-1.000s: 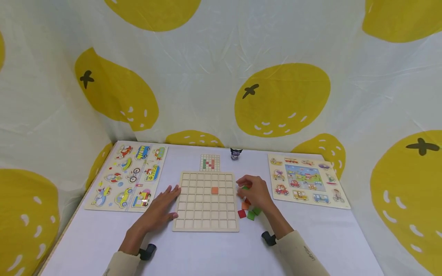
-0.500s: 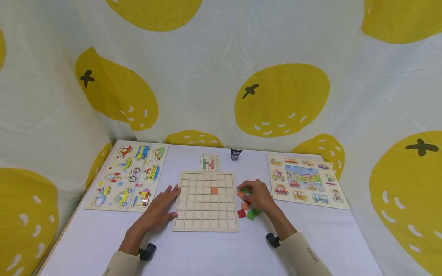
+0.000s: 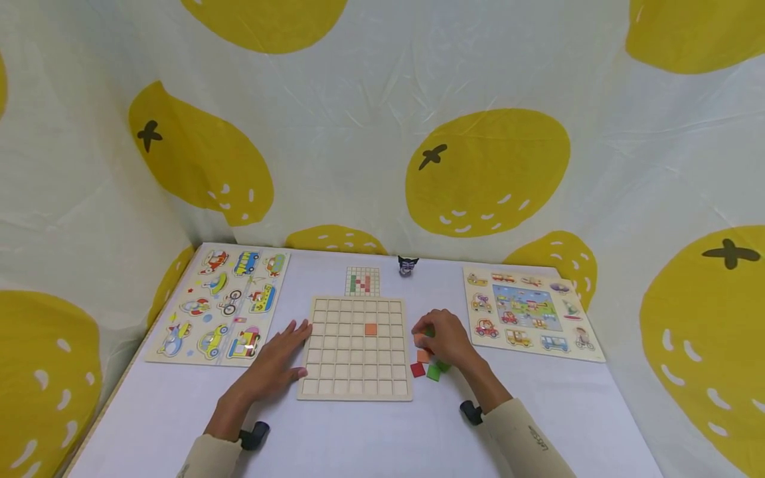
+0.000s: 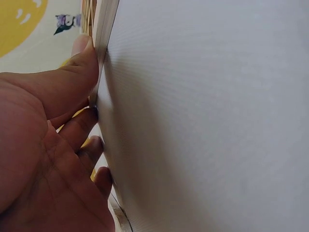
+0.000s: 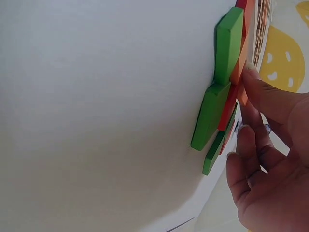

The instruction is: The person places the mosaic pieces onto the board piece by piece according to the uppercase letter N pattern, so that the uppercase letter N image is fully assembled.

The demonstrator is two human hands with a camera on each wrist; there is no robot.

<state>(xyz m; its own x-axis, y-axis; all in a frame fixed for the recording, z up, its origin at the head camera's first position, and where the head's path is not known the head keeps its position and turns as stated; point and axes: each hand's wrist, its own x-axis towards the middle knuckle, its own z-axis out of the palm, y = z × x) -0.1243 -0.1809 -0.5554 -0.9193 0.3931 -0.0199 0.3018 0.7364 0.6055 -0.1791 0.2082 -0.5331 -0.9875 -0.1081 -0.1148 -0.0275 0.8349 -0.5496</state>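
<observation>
1. Yellow-fruit curtain hangs behind a white worktop; clock directions run from the middle of the wooden board, 12 towards the curtain.
2. Done: one orange tile lies in a cell, towards 1 o'clock.
3. Outstanding: every other cell shows bare wood, and loose tiles, red and green among them, lie at 3 o'clock. Judging by the card at 12, its grid carrying several green and reddish squares, filling looks barely begun.
4. Hands: at 9 o'clock the left hand spreads its fingers against the board's edge; at 3 the right hand appears to pinch another orange tile between thumb and finger.
5. Writing: small dark lettering on the right sleeve, too blurred to read surely; no brand is legible.
6. Nearby: a figurine at 1, picture puzzles between 9 and 10 and near 3.
</observation>
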